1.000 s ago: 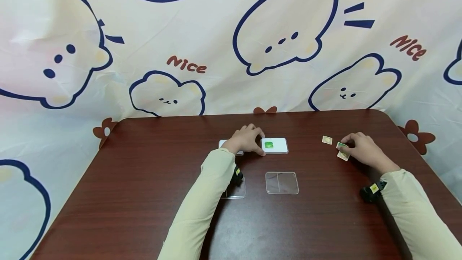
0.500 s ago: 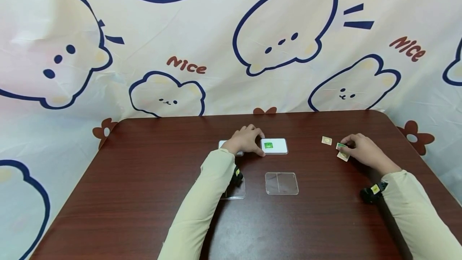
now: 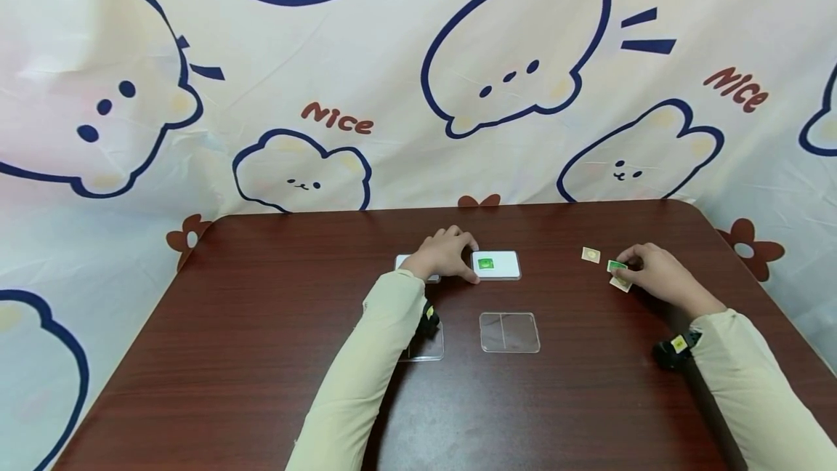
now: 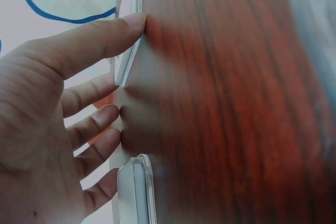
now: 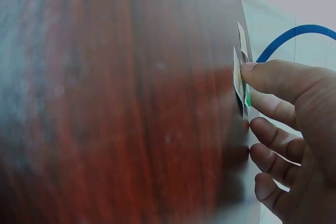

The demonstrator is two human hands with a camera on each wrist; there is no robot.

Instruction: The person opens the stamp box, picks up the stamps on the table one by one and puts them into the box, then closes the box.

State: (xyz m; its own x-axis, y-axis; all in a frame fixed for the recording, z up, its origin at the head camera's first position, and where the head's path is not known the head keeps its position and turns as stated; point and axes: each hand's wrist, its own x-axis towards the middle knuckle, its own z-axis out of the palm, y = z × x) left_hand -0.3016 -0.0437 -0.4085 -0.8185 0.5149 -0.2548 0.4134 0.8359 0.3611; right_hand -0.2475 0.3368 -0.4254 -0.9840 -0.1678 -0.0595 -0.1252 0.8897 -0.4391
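Observation:
At the back middle of the table, my left hand [image 3: 443, 253] holds the left end of a white flat case [image 3: 505, 265], thumb [image 4: 137, 20] at its near edge and index finger at the far one. A green stamp-like paper [image 3: 486, 264] lies on that case. To the right, my right hand [image 3: 662, 278] pinches another small paper with green print [image 3: 615, 266] between thumb [image 5: 251, 68] and index finger. Under it lies a pale stamp-like paper [image 3: 620, 285], partly covered. One more pale paper [image 3: 591, 255] lies just left of them.
A second white case [image 3: 434, 278] sits mostly hidden behind my left wrist. Nearer stand two clear plastic covers [image 3: 511, 333], the left cover [image 3: 428, 347] partly under my forearm. The brown table [image 3: 229, 355] ends at a printed cloth [image 3: 392, 57] at the back.

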